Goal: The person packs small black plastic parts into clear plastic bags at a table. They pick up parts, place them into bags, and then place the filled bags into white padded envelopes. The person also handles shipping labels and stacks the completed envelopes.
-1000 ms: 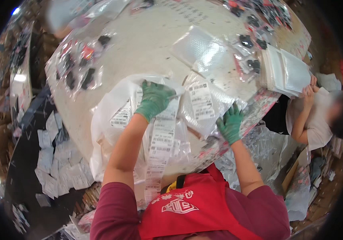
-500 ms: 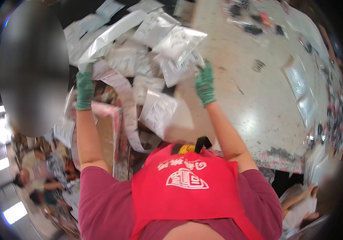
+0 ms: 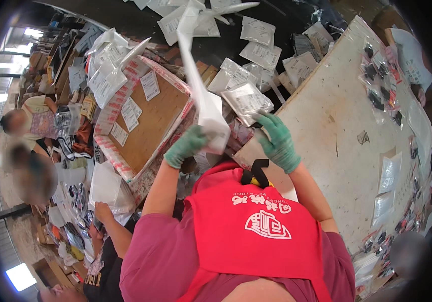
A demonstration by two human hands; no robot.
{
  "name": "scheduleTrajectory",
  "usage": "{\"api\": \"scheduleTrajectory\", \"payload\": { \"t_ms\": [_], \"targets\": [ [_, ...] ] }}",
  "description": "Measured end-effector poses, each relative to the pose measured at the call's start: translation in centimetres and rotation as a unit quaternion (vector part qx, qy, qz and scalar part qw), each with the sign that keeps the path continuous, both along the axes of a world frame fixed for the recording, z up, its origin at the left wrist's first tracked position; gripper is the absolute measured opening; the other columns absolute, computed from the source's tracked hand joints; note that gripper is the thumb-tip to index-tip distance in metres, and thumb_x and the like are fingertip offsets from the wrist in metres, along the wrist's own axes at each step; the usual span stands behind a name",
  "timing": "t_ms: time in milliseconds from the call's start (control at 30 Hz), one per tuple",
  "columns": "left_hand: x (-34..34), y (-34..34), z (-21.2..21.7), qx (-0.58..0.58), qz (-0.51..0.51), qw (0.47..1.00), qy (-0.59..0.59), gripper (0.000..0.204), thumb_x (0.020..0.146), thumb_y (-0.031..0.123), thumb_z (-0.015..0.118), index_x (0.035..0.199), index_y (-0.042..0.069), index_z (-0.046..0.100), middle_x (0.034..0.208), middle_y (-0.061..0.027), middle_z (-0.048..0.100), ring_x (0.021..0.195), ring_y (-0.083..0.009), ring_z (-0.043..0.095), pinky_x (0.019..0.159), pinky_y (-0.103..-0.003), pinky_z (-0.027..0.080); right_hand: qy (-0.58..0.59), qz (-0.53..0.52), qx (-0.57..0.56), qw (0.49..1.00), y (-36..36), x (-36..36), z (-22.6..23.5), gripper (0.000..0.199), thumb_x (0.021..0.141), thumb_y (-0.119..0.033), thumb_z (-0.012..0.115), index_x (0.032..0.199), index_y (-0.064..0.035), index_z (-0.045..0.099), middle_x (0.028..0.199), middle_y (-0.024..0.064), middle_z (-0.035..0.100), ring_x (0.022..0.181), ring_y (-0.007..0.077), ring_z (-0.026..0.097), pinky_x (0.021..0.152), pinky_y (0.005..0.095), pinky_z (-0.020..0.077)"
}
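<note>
My left hand [image 3: 186,146], in a green glove, closes on the lower end of a long white strip [image 3: 195,65]. The strip runs up and away from me toward the dark surface. Motion smears it, so I cannot tell whether it is paper or film. My right hand [image 3: 279,142], also gloved in green, has its fingers apart over the corner of the table. Its fingertips are at the lower edge of a clear plastic package with a label [image 3: 248,102]; I cannot tell whether they touch it. Part of another white label lies behind the strip.
A brown board [image 3: 150,123] edged with red-and-white tape lies to the left, with several labels on it. Labelled packages [image 3: 109,73] pile on its far corner. More packages [image 3: 258,31] lie on the dark surface [image 3: 233,38]. The pale table [image 3: 321,126] holds bagged dark items [image 3: 377,80]. People work at the left.
My view has turned, bringing the taped board into sight. My left hand has come nearer my right, with the strip trailing from it. The right hand's fingers are now spread.
</note>
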State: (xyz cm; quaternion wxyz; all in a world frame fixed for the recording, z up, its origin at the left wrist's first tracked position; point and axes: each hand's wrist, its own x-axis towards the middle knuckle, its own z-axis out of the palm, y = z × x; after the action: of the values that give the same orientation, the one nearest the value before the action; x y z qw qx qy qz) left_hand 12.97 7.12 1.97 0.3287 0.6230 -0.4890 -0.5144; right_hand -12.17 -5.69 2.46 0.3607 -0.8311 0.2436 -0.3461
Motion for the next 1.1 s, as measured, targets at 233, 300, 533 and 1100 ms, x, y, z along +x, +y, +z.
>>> {"api": "scheduleTrajectory", "payload": {
  "t_ms": [233, 300, 533, 1100],
  "targets": [
    [-2.2, -2.1, 3.0, 0.015, -0.102, 0.993, -0.057, 0.022, 0.095, 0.013, 0.054, 0.113, 0.004, 0.061, 0.095, -0.0065, 0.067, 0.089, -0.0149, 0.060, 0.081, -0.031, 0.048, 0.166, 0.272, -0.293, 0.902, -3.0, 7.8, 4.7, 0.015, 0.077, -0.027, 0.062, 0.077, -0.0128, 0.066, 0.091, 0.0093, 0.064, 0.099, 0.0286, 0.059, 0.085, 0.0401, 0.0467],
    [-2.6, -1.6, 3.9, -0.020, -0.055, 0.995, -0.080, 0.025, 0.097, 0.022, 0.051, 0.106, 0.003, 0.065, 0.089, -0.0067, 0.067, 0.085, -0.0134, 0.060, 0.077, -0.030, 0.048, 0.300, 0.174, -0.318, 0.882, -5.1, 8.4, 4.4, 0.015, 0.075, -0.023, 0.062, 0.068, -0.0100, 0.063, 0.076, 0.0070, 0.062, 0.080, 0.0267, 0.062, 0.073, 0.0397, 0.0498],
    [-6.6, -0.3, 5.2, -0.077, 0.114, 0.989, 0.052, 0.031, 0.097, 0.026, 0.049, 0.108, 0.002, 0.066, 0.093, -0.0198, 0.068, 0.075, -0.0253, 0.068, 0.068, -0.036, 0.051, 0.112, -0.103, -0.336, 0.930, -14.7, -3.5, 7.4, 0.050, 0.078, -0.030, 0.073, 0.120, -0.0080, 0.057, 0.114, 0.0136, 0.061, 0.099, 0.0258, 0.062, 0.080, 0.0356, 0.0523],
    [-28.8, -6.3, 2.4, 0.190, -0.406, 0.871, 0.201, 0.048, 0.089, 0.028, 0.058, 0.129, 0.003, 0.052, 0.129, -0.0189, 0.055, 0.118, -0.0305, 0.055, 0.097, -0.040, 0.044, -0.175, -0.392, 0.347, 0.834, 4.6, -23.0, -1.0, 0.013, 0.082, -0.014, 0.066, 0.088, -0.0031, 0.062, 0.071, 0.0028, 0.061, 0.064, 0.0079, 0.053, 0.060, 0.0265, 0.0470]
  ]
}}
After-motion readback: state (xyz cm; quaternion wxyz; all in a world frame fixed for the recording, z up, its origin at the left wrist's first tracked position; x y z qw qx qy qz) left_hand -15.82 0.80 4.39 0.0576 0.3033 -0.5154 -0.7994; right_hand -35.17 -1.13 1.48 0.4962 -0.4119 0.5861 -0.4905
